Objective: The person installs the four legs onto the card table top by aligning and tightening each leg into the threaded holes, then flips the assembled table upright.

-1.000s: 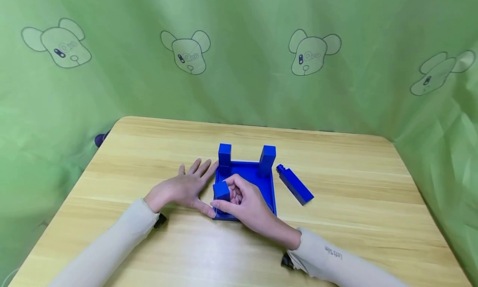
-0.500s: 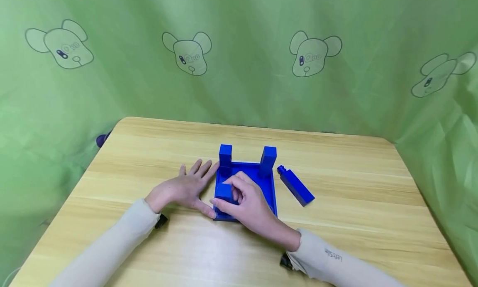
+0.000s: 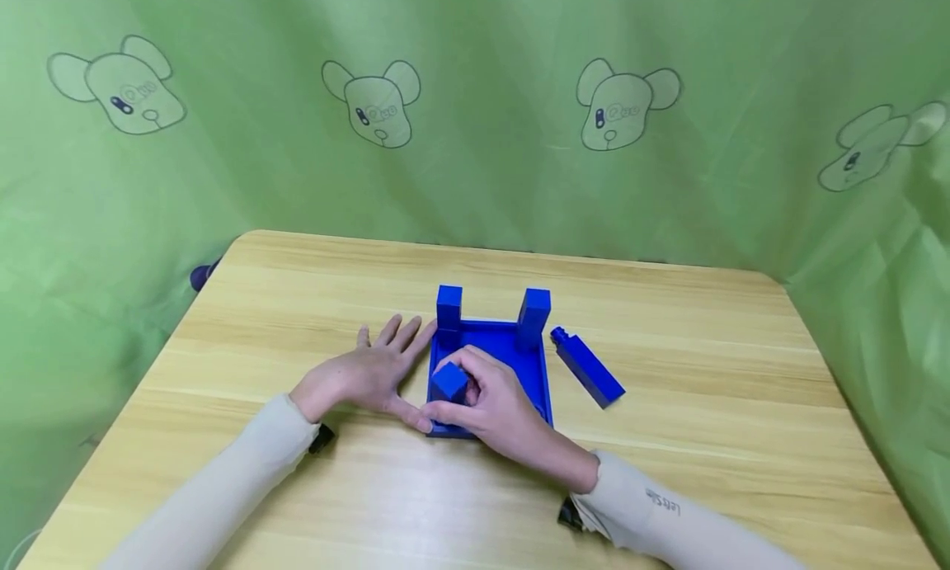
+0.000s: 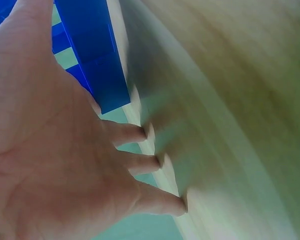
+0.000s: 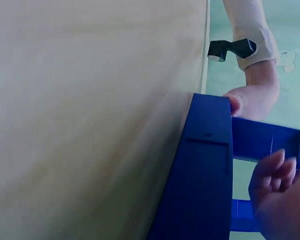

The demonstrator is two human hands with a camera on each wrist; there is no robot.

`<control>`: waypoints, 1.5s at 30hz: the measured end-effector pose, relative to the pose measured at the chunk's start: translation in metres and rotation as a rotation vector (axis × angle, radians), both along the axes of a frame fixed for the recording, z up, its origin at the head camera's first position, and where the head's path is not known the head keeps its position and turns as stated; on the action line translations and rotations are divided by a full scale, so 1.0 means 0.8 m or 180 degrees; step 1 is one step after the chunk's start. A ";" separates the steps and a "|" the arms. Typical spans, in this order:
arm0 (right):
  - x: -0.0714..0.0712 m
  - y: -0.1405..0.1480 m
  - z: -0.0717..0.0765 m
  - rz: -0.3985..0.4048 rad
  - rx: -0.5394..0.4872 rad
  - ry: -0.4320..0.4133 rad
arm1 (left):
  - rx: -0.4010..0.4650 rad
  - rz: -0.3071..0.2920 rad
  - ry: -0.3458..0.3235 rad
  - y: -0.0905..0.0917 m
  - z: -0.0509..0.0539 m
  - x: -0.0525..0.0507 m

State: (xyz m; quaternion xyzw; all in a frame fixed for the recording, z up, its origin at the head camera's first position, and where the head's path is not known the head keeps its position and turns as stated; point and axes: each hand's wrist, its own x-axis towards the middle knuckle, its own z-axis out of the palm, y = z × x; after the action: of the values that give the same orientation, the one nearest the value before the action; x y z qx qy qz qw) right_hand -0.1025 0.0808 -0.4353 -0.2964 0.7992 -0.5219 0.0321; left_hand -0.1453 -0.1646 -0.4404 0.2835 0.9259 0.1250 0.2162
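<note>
A blue shallow rectangular tray-like base [image 3: 493, 336] lies on the wooden table, its side filling part of the left wrist view [image 4: 92, 50]. Square blue posts stand upright at its far left [image 3: 449, 308] and far right [image 3: 534, 316] corners. At the near left corner my right hand [image 3: 500, 405] grips a third blue post [image 3: 449, 379] between thumb and fingers; its lower end is hidden in the head view. My left hand [image 3: 367, 378] lies spread along the base's left side, thumb at the near corner and forefinger by the far one.
Right of the base lies a loose blue post [image 3: 590, 372] with a threaded-looking end. A green curtain [image 3: 490, 190] with mouse-like drawings hangs behind the table [image 3: 668, 322]. Each sleeve carries a small black device, such as the left one [image 3: 321, 440].
The gripped post has turned about its upright axis; its top now shows as a diamond. My right fingers have shifted slightly with it, while the left hand stays in place.
</note>
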 end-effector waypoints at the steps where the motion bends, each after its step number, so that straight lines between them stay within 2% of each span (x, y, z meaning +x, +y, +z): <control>1: 0.000 0.001 0.000 0.0013 -0.0012 -0.0023 | -0.0007 0.0002 -0.0008 0.000 0.000 0.000; 8: 0.003 0.008 0.008 0.0011 -0.0061 -0.0045 | -0.0002 -0.0002 -0.0016 -0.001 0.000 0.001; 14: 0.005 0.008 0.010 -0.0162 -0.0077 0.0125 | -0.0035 -0.0006 -0.0029 -0.001 0.000 0.001; 17: 0.006 0.006 0.008 -0.0204 -0.0075 0.0106 | -0.0038 -0.0014 -0.0035 -0.001 0.000 0.000; 31: 0.007 0.001 0.007 -0.0198 0.0017 -0.0010 | -0.0020 0.0009 -0.0015 -0.001 0.001 0.000; 38: 0.009 0.006 0.005 -0.0121 0.0026 -0.0183 | -0.0017 0.0001 -0.0028 0.000 -0.001 0.001; 42: 0.010 0.009 0.003 -0.0041 -0.0039 -0.0150 | 0.0010 0.0005 -0.0026 -0.001 -0.002 0.001; 45: 0.010 0.009 0.003 -0.0061 -0.0053 -0.0013 | 0.0012 0.0008 -0.0022 -0.002 -0.003 0.000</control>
State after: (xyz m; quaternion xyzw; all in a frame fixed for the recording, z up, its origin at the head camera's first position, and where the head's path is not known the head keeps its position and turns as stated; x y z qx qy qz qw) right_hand -0.0945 0.0880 -0.4330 -0.2879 0.7976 -0.5294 0.0263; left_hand -0.1455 -0.1659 -0.4426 0.2823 0.9253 0.1280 0.2187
